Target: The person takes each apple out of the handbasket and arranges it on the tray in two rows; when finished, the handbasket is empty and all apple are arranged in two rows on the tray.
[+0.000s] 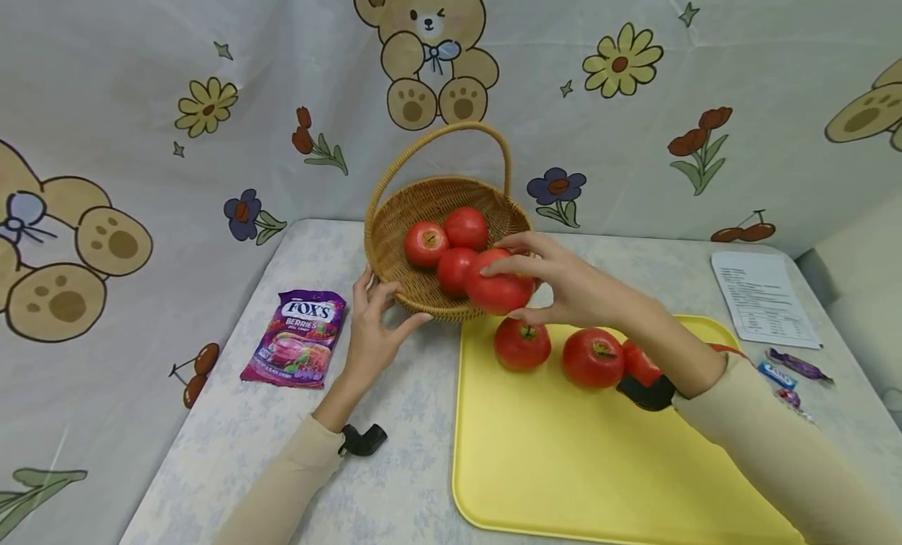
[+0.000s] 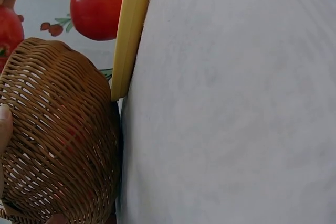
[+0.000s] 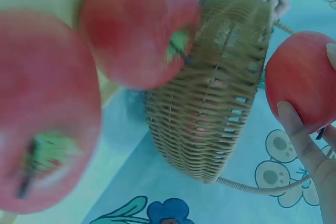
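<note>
A wicker basket [image 1: 416, 208] with a hoop handle stands on the table and holds three red apples [image 1: 426, 243]. My right hand [image 1: 557, 283] grips a fourth red apple [image 1: 497, 289] over the basket's near rim; the same apple [image 3: 302, 80] shows in the right wrist view. My left hand [image 1: 373, 318] rests against the basket's left outer wall [image 2: 58, 145], fingers spread along it. More red apples [image 1: 522, 344] lie on the yellow tray [image 1: 578, 459], partly behind my right forearm.
A purple Fox's candy bag [image 1: 296, 337] lies left of the basket. A printed sheet [image 1: 763, 298] and small wrapped candies [image 1: 796, 365] lie at the right. A bear-and-flower printed cloth [image 1: 141, 99] hangs behind the table.
</note>
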Action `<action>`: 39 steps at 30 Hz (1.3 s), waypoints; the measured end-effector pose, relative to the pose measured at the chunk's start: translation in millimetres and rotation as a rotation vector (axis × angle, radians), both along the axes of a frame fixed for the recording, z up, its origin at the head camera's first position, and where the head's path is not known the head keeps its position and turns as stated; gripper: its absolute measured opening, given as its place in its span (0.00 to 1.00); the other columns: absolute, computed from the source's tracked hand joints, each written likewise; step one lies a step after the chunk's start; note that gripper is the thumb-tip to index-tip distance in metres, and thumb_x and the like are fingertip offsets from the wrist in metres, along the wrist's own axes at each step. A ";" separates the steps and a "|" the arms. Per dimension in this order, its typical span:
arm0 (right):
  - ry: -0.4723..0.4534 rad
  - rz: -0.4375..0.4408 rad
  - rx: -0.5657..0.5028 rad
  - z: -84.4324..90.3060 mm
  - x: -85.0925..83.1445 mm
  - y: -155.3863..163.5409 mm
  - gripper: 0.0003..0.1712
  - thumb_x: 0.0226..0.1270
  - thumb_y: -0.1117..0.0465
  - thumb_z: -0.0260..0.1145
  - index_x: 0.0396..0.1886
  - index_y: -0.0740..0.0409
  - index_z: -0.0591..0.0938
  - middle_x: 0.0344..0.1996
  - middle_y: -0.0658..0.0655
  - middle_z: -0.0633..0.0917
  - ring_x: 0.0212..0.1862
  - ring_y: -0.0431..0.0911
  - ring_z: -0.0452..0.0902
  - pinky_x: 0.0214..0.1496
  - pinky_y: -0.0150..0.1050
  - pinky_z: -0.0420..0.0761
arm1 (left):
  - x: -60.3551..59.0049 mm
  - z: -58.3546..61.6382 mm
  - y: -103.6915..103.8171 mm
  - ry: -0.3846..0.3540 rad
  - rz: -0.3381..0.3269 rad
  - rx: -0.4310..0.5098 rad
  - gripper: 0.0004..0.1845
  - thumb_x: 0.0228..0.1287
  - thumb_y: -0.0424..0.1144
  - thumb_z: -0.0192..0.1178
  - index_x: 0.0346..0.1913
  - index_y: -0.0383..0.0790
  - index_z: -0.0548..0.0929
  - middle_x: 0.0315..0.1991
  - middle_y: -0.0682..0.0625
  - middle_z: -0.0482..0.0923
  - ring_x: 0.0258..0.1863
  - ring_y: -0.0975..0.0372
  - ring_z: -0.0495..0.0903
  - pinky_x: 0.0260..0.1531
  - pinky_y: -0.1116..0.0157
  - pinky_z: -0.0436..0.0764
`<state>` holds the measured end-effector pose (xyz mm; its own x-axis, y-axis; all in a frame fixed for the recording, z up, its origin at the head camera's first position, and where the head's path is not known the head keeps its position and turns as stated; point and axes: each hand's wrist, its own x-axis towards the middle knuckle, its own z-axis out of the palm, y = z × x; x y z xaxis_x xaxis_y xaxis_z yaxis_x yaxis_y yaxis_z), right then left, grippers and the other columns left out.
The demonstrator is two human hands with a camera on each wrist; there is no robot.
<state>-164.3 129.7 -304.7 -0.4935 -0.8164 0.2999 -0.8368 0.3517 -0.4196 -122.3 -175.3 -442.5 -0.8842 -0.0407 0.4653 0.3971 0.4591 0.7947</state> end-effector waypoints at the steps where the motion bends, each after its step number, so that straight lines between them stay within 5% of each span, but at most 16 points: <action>1: 0.007 -0.004 0.007 -1.3 5.1 3.3 0.35 0.53 0.60 0.78 0.62 0.39 0.76 0.65 0.58 0.70 0.64 0.51 0.65 0.50 0.45 0.84 | 0.0 -0.2 -0.1 0.002 -0.002 0.000 0.28 0.51 0.41 0.76 0.53 0.37 0.76 0.76 0.40 0.44 0.68 0.43 0.67 0.55 0.50 0.82; 12: 0.034 0.041 0.043 -29.2 45.5 30.4 0.39 0.50 0.59 0.79 0.63 0.37 0.75 0.66 0.57 0.69 0.67 0.50 0.63 0.54 0.44 0.84 | -1.6 -1.1 -0.3 0.028 -0.010 0.014 0.27 0.51 0.38 0.76 0.53 0.35 0.76 0.76 0.40 0.45 0.69 0.44 0.66 0.55 0.49 0.82; 22: -0.018 0.017 0.143 -66.8 88.3 47.2 0.42 0.47 0.56 0.81 0.62 0.31 0.74 0.66 0.55 0.69 0.60 0.47 0.67 0.45 0.38 0.86 | -2.6 0.8 -0.1 0.031 -0.020 -0.002 0.27 0.51 0.37 0.75 0.53 0.38 0.76 0.75 0.37 0.44 0.70 0.43 0.65 0.55 0.51 0.82; 28: -0.045 0.023 0.164 -81.4 98.0 50.4 0.41 0.48 0.57 0.81 0.63 0.30 0.74 0.65 0.54 0.69 0.58 0.46 0.66 0.42 0.35 0.85 | -1.9 2.6 -1.2 0.017 -0.003 -0.017 0.27 0.52 0.40 0.75 0.53 0.36 0.76 0.75 0.37 0.45 0.71 0.43 0.63 0.56 0.52 0.82; 39: 0.062 0.081 0.107 -99.0 104.4 40.4 0.38 0.49 0.58 0.80 0.61 0.33 0.77 0.64 0.55 0.70 0.57 0.46 0.64 0.41 0.30 0.82 | -0.2 -0.1 -1.7 0.015 -0.003 -0.002 0.27 0.50 0.37 0.76 0.53 0.38 0.76 0.75 0.37 0.45 0.70 0.44 0.65 0.55 0.49 0.82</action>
<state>-59.9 170.1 -403.7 -0.4081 -0.8815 0.2374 -0.8874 0.3220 -0.3299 -122.5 -176.9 -442.7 -0.8775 -0.0371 0.4782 0.4099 0.4598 0.7878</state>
